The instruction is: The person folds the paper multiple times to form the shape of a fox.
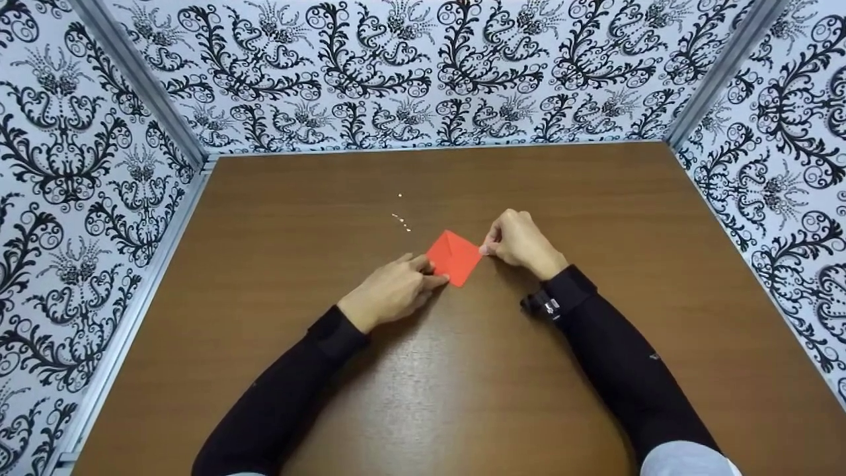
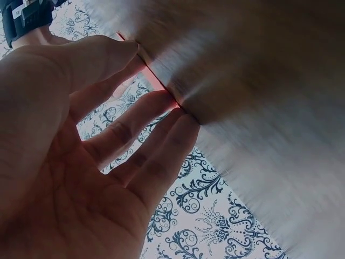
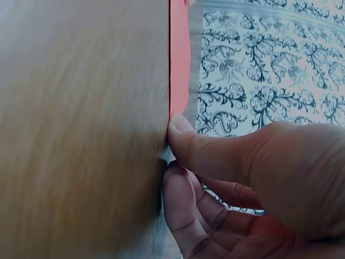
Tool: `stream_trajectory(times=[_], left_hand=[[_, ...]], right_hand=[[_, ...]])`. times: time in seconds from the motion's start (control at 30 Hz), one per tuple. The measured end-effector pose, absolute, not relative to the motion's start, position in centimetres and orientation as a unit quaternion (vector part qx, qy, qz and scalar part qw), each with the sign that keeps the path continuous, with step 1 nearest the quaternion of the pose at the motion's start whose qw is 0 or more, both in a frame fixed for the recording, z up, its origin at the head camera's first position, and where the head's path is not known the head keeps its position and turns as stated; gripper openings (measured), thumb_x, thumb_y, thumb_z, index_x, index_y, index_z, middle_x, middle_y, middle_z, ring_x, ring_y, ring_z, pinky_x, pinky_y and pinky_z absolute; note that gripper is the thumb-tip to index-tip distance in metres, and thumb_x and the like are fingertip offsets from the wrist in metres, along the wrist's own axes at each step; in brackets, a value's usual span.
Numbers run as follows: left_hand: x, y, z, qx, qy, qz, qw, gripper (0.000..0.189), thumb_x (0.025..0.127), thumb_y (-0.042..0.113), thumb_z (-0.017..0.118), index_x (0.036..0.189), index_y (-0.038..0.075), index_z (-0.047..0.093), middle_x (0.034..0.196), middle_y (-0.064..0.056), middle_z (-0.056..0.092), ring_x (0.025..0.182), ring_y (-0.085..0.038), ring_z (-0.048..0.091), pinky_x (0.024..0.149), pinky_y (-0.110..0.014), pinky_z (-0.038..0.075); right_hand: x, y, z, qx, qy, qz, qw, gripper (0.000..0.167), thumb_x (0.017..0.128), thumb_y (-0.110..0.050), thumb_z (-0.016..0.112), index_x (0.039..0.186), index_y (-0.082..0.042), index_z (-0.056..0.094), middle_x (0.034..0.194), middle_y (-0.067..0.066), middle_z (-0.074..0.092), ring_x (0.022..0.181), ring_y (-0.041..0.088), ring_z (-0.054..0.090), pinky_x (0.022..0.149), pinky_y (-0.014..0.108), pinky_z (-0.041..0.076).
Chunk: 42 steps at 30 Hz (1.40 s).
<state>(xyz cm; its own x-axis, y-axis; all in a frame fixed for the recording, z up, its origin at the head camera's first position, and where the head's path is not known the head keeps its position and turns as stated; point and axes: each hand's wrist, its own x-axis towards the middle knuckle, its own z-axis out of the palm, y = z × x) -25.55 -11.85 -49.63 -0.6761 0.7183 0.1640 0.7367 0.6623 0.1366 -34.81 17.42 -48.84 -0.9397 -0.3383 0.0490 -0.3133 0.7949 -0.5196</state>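
A small red square of folded paper point(image 1: 457, 259) lies on the table in the head view, turned like a diamond, with a crease running down from its far corner. My left hand point(image 1: 393, 289) holds its left side down, the thumb by the near corner and the fingers fairly straight along the edge. In the left wrist view the fingertips point(image 2: 186, 116) press on the tabletop beside the paper. My right hand point(image 1: 522, 241) pinches the right corner, thumb on top with the other fingers curled. From the right wrist the paper point(image 3: 179, 59) shows as a thin, low strip.
Several tiny pale scraps point(image 1: 402, 221) are scattered on the brown wooden table point(image 1: 297, 198) beyond the paper. Patterned black-and-white panels point(image 1: 396, 73) enclose the back and sides. A dark wrist camera point(image 1: 543, 304) juts from the right sleeve.
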Motion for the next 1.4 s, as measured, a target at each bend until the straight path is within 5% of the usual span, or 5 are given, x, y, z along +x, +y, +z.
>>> stream_trajectory(times=[0.43, 0.8, 1.4], left_hand=[[-25.6, -11.9, -49.6, -0.408, -0.907, -0.088, 0.051, 0.040, 0.111, 0.010, 0.076, 0.150, 0.018, 0.081, 0.140, -0.017, 0.077, 0.122, -0.038, 0.072, 0.112, -0.047, 0.062], [-25.9, -12.3, -49.6, -0.403, -0.906, -0.124, 0.025, 0.044, 0.110, 0.007, 0.076, 0.153, 0.019, 0.079, 0.144, -0.017, 0.072, 0.125, -0.036, 0.072, 0.108, -0.048, 0.066], [-25.7, -12.1, -49.6, -0.387, -0.912, -0.135, 0.024, 0.039, 0.111, 0.008, 0.076, 0.148, 0.020, 0.082, 0.142, -0.016, 0.073, 0.125, -0.035, 0.073, 0.100, -0.050, 0.069]], right_hand=[[-35.0, 18.0, -49.0, -0.164, 0.949, -0.271, 0.006, 0.010, 0.100, -0.014, 0.092, 0.090, -0.011, 0.094, 0.096, 0.009, 0.090, 0.076, 0.018, 0.071, 0.069, 0.027, 0.052], [-33.0, 17.4, -47.7, -0.236, 0.929, -0.284, -0.034, 0.004, 0.101, -0.007, 0.089, 0.102, -0.005, 0.092, 0.103, 0.014, 0.085, 0.100, 0.033, 0.077, 0.091, 0.046, 0.061], [-31.7, 15.2, -49.5, -0.333, 0.904, -0.265, -0.035, 0.005, 0.098, -0.002, 0.091, 0.094, -0.004, 0.092, 0.094, 0.012, 0.083, 0.088, 0.026, 0.080, 0.079, 0.037, 0.064]])
